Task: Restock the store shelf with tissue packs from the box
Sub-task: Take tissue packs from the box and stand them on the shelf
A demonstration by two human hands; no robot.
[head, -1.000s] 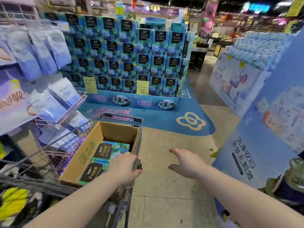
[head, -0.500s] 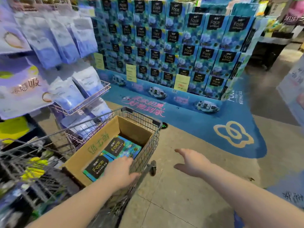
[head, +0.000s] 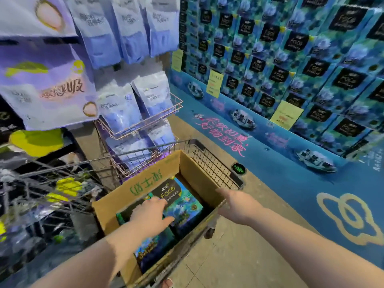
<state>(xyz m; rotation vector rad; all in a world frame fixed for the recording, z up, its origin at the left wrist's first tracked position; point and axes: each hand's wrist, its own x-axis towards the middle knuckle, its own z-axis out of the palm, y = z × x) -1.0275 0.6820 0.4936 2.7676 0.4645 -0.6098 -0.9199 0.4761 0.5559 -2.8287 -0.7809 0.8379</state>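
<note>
An open cardboard box (head: 128, 196) sits in a wire shopping cart (head: 209, 161). Inside lie blue-green tissue packs (head: 182, 206) with black "Face" labels. My left hand (head: 150, 215) reaches down into the box, palm flat on a pack, fingers spread; no grasp shows. My right hand (head: 236, 202) hovers open over the box's right rim, fingers pointing left. To the right rises a tall stacked display of the same tissue packs (head: 291, 65).
A wire basket rack (head: 145, 123) with pale purple bags stands just beyond the cart; more purple bags (head: 116, 32) hang above. A blue floor graphic (head: 291, 183) runs along the display base. Tiled floor (head: 239, 256) lies to the right of the cart.
My view has swung closer and down to the cart. My left hand went from the box's near rim down onto the packs. My right hand moved left to the box's right edge.
</note>
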